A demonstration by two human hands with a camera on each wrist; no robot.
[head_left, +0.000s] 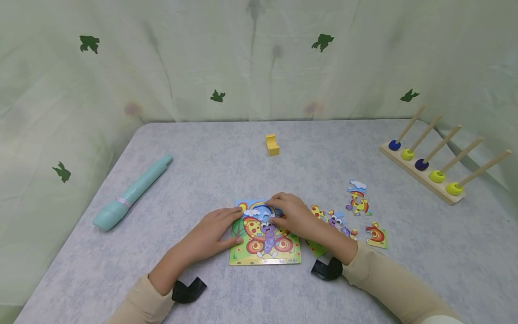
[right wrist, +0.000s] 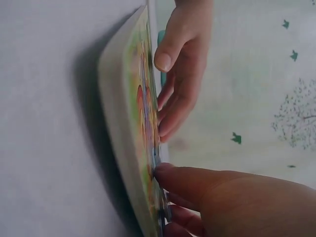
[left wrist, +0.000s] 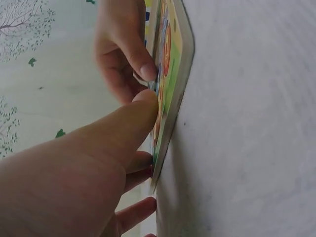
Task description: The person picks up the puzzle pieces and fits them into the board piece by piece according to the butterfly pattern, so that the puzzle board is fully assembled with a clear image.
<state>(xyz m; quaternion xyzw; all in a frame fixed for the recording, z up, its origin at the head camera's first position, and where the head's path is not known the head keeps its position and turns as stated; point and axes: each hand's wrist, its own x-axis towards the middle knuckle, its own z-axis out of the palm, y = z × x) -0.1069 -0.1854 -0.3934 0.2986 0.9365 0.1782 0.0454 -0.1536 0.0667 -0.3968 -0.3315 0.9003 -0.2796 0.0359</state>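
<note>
A square butterfly puzzle board (head_left: 265, 260) lies on the table in front of me, much of its picture in place. My left hand (head_left: 212, 231) rests on its left edge, fingers and thumb extended and touching the surface. Over the upper right of the board, my right hand (head_left: 297, 216) pinches a blue puzzle piece with rainbow colours (head_left: 264, 210) between thumb and fingers; the hand hides part of it. The right wrist view shows the right thumb (right wrist: 182, 180) close against the board's surface.
Loose puzzle pieces (head_left: 376, 236) lie right of the board, several partly under the right forearm. A teal flashlight-shaped object (head_left: 133, 193) lies at left, a small yellow block (head_left: 272, 146) at the back. A wooden peg stand with beads (head_left: 422, 173) is at far right.
</note>
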